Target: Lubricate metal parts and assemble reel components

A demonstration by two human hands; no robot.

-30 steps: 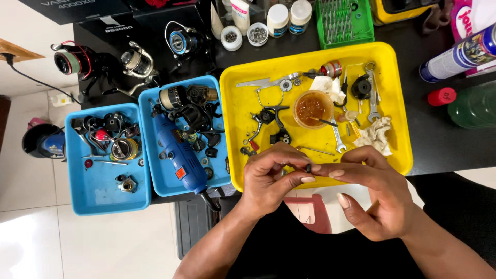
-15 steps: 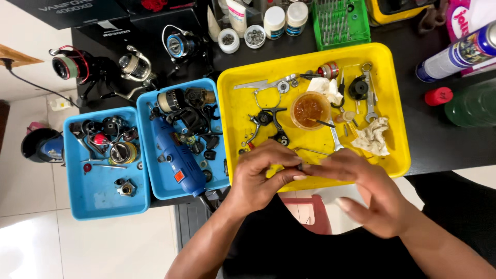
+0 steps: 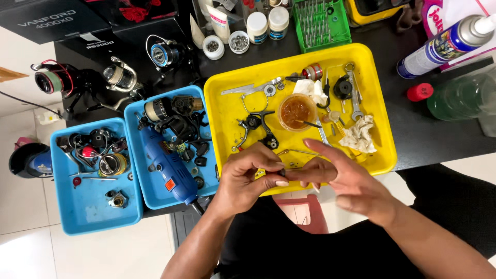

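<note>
Head view looks down on your two bare hands meeting over the near rim of a glossy yellow plastic tray on the dark tabletop. Your left hand is curled, its fingers pinched on a small dark part at the tips; the part is too small to make out further. Your right hand is loose, index and middle fingers stretched out flat over the tray, thumb tip just beside that small part; you cannot tell whether it grips it.

Inside the tray lie a round tub of amber grease with a thin stick in it, a black metal reel frame with a bent wire bail, a flat steel wrench, a crumpled soiled tissue and a black knurled knob.

Left of the tray stand two blue rectangular plastic trays. The nearer blue tray holds a blue cylindrical rotary tool and black reel pieces; the far blue tray holds springs, rings and small metal bits. Behind them sit spinning reels, small white jars, a green slotted bit rack and, at right, a spray can beside a red cap
</note>
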